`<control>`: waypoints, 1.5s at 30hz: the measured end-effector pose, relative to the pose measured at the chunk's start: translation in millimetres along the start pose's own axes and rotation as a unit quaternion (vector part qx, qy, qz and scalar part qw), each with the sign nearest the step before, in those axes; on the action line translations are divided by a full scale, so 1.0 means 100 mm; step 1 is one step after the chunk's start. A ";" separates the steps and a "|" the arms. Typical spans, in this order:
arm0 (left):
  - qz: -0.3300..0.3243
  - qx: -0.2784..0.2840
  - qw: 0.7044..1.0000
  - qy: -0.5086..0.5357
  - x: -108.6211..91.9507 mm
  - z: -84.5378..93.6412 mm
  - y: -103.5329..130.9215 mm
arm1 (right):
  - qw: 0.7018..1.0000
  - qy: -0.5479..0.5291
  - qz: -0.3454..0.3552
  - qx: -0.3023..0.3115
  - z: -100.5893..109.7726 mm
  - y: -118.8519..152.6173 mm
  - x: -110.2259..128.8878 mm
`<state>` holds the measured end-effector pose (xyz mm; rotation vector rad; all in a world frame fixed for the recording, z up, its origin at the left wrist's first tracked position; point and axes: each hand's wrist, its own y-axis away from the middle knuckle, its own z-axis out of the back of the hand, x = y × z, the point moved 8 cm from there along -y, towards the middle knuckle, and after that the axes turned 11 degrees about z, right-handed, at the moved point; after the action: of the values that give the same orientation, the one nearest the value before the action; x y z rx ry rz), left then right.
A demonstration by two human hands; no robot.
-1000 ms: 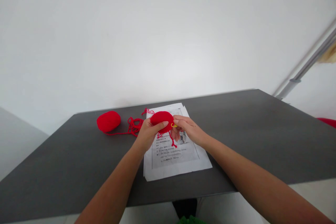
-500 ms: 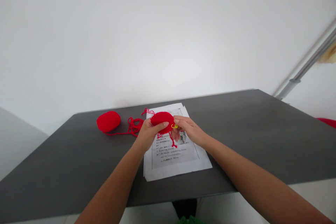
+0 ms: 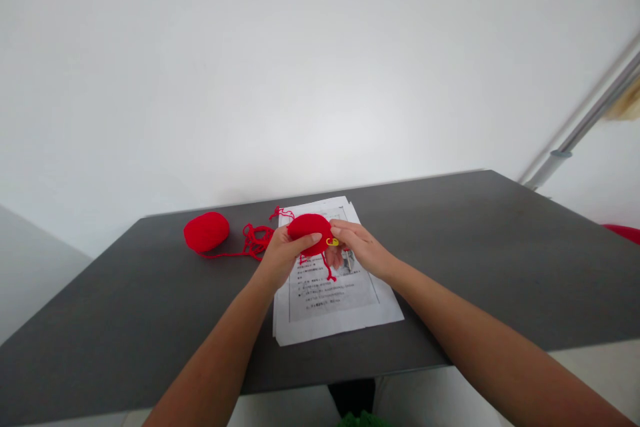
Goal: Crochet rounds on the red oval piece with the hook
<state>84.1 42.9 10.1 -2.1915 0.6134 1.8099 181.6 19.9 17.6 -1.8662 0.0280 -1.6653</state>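
Note:
A rounded red crochet piece (image 3: 309,225) is held above printed sheets. My left hand (image 3: 281,252) is closed on its left side, with the thumb lying across the front. At the right edge, my right hand (image 3: 361,245) pinches the piece beside a yellow stitch marker (image 3: 333,241) fastened there. Some of the right fingers curl behind the work and are partly hidden. A red yarn tail (image 3: 329,268) hangs below the piece. Whether the right fingers also hold a small tool cannot be made out.
A red yarn ball (image 3: 207,232) rests on the dark table (image 3: 190,307) at the left. Its strand runs to a loose yarn tangle (image 3: 257,240) by my left hand. Printed paper sheets (image 3: 345,330) lie under my hands. A white wall (image 3: 320,80) stands behind the table.

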 end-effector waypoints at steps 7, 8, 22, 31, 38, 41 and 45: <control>-0.003 0.023 1.000 -0.009 -0.01 -0.04 0.02 | 1.000 -0.006 -0.007 0.000 0.00 0.01 -0.01; -0.002 0.027 1.000 -0.010 -0.01 -0.05 0.02 | 1.000 -0.006 -0.006 0.001 0.00 0.01 -0.01; 0.013 0.051 0.998 -0.038 -0.02 -0.11 0.03 | 1.000 0.017 -0.006 0.001 0.01 0.00 0.01; 0.012 0.047 0.998 -0.038 0.01 -0.08 0.02 | 1.000 0.028 0.006 0.007 0.00 0.00 0.02; 0.026 0.021 0.999 -0.020 0.04 -0.02 0.00 | 0.999 0.049 0.014 0.009 0.02 0.00 0.04; 0.035 0.020 0.999 -0.017 0.06 -0.01 0.00 | 0.998 0.052 0.014 0.010 0.01 0.01 0.04; 0.043 0.012 0.999 -0.015 0.07 0.00 0.00 | 0.999 0.048 0.013 0.009 0.01 0.01 0.04</control>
<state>85.0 42.2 3.5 -2.1506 0.7294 1.8630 183.4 18.3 20.4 -1.7641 0.0781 -1.7305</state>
